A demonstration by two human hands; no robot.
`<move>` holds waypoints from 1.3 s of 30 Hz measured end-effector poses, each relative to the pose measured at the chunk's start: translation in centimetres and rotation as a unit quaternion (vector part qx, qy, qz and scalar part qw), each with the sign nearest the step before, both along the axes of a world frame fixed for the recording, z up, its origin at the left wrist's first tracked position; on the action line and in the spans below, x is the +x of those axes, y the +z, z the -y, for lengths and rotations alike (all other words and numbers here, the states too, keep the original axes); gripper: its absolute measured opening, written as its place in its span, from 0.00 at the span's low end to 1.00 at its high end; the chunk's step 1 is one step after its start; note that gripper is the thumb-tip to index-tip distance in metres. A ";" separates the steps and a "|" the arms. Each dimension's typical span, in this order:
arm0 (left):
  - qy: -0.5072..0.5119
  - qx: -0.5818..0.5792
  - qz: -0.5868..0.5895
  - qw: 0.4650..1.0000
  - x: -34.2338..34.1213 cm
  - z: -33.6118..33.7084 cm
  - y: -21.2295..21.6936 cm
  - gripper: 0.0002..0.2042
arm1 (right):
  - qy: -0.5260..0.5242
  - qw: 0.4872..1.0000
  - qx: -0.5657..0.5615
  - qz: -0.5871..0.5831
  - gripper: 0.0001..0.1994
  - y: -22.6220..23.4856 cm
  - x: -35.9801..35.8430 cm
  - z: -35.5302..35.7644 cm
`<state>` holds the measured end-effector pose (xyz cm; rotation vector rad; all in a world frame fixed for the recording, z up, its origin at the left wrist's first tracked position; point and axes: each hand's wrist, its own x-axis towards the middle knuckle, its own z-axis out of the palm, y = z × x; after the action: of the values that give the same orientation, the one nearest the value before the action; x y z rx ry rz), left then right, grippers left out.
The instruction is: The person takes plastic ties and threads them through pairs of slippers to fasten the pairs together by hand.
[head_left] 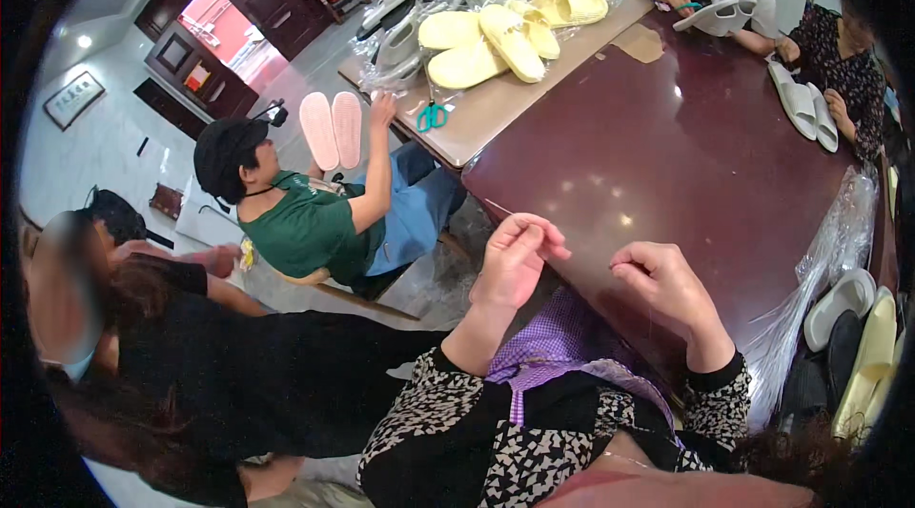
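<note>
Both hands are raised over the near edge of the dark red table (pixel 610 141), a short gap apart. My left hand (pixel 515 262) has its thumb and fingers pinched together. A thin pale strand or rod (pixel 498 208) sticks out beyond its fingertips, too fine to name. My right hand (pixel 667 287) is closed, fingers curled and the thumb against the index finger; whatever it may hold is too small to make out. Below the hands, a purple checked apron (pixel 548 341) covers my lap.
Yellow slippers (pixel 467 65) and teal scissors (pixel 432 115) lie on a brown-topped table. At left, a seated person (pixel 305 222) holds pink slippers (pixel 331 130). Clear plastic bags (pixel 824 232) and several slippers (pixel 839 313) lie at right. Co-workers across the table handle pale slippers (pixel 801 100).
</note>
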<state>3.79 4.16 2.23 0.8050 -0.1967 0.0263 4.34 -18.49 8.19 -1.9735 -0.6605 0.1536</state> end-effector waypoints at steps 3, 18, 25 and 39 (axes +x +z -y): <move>-0.006 -0.053 -0.020 0.998 1.5 0.0 -0.7 0.07 | -0.002 1.000 -0.002 0.025 0.05 1.0 -0.1 1.2; -0.173 0.128 -0.108 0.971 -0.6 7.2 -1.5 0.14 | -0.120 0.987 0.105 0.003 0.03 -0.5 1.5 3.0; -0.363 0.004 -0.180 0.914 -0.4 8.9 -1.8 0.11 | -0.137 0.986 0.082 0.038 0.03 -1.3 1.8 2.4; -0.238 0.196 -0.124 0.943 -0.3 6.5 -2.8 0.06 | -0.238 0.959 0.151 -0.013 0.04 -0.2 3.1 5.5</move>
<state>3.45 -2.38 -0.62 1.1290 -0.1555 -0.5845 7.40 -23.98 8.01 -1.7718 -0.1637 -0.2058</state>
